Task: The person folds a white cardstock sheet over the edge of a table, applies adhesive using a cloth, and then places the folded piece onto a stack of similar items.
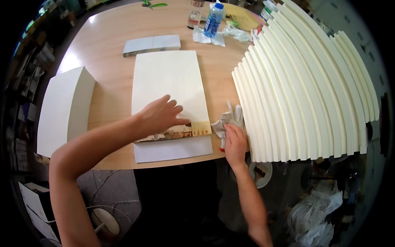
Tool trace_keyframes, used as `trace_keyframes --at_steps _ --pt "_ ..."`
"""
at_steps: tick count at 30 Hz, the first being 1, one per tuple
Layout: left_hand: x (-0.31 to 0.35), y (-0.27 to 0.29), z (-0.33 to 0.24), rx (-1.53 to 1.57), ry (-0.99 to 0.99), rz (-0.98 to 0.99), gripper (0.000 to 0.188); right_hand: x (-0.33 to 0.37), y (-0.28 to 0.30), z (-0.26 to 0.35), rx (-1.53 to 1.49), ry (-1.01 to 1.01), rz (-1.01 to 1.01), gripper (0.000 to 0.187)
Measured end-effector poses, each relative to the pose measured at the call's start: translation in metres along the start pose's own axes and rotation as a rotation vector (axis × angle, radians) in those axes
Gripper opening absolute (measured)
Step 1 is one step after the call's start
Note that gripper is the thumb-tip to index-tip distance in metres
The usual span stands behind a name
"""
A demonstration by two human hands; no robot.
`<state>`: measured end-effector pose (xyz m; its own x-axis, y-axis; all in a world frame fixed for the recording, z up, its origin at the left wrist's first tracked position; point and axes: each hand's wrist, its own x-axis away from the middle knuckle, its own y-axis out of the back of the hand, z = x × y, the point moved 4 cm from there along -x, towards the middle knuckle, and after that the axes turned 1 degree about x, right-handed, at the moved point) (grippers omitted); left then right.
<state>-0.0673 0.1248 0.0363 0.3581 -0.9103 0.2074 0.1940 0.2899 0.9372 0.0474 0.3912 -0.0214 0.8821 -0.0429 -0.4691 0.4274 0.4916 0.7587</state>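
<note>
A stack of large cream-white sheets (168, 78) lies in the middle of the table. A printed, brown-patterned strip (181, 134) runs along its near edge, with a pale yellow patch at the right end. My left hand (160, 115) is over the near part of the stack, its fingers apart and its thumb at the strip. Just right of the stack, my right hand (235, 142) has its fingers closed on a crumpled white cloth glove (234, 116) with a bit of red at its edge. Under the strip, a bluish-white sheet (173, 150) sticks out toward me.
Many cream boards (292, 90) stand fanned in a tall pile at right. At left sits a thick white block (61, 111). Farther back are a low grey-white stack (152, 44), a blue bottle (214, 20), a clear cup (195, 16) and green-handled scissors (155, 5).
</note>
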Motion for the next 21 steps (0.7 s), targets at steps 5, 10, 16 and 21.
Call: trace_keyframes --at_steps 5,10,16,21 --pt "0.072 -0.036 -0.035 0.517 0.275 -0.252 0.068 0.008 0.019 -0.021 -0.295 -0.240 -0.078 0.025" --pt "0.075 -0.025 -0.029 0.431 0.162 -0.263 0.050 -0.020 0.046 0.001 -0.413 -0.219 -0.166 0.022" --pt "0.072 0.025 0.013 0.142 0.490 -0.500 0.010 -0.079 0.001 0.020 -0.564 -0.616 0.168 0.044" --pt "0.109 0.094 0.056 -0.139 0.439 -0.630 0.009 -0.123 -0.112 0.032 -1.571 -0.878 0.507 0.063"
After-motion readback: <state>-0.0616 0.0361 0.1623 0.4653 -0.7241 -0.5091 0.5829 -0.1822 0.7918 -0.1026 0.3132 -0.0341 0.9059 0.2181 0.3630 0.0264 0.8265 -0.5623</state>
